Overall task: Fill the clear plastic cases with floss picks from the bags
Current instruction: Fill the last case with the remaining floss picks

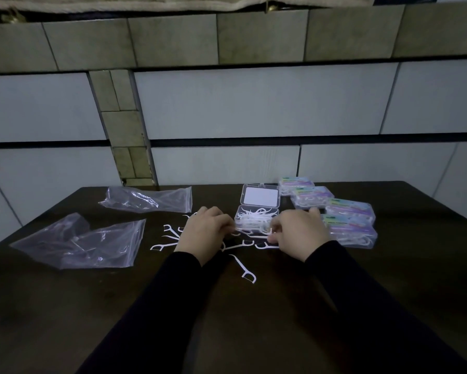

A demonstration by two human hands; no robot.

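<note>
Head view: four full cases (335,209) sit by the table's far right edge. One open case (256,215) looks almost full. Both hands (205,230) (298,233) pinch loose picks (170,238) mid-table. Bags (92,238) look empty.

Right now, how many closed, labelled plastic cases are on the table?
4, in a staggered row right of the open clear case: farthest, second, third, nearest beside the right hand. More could be hidden behind them.
</note>
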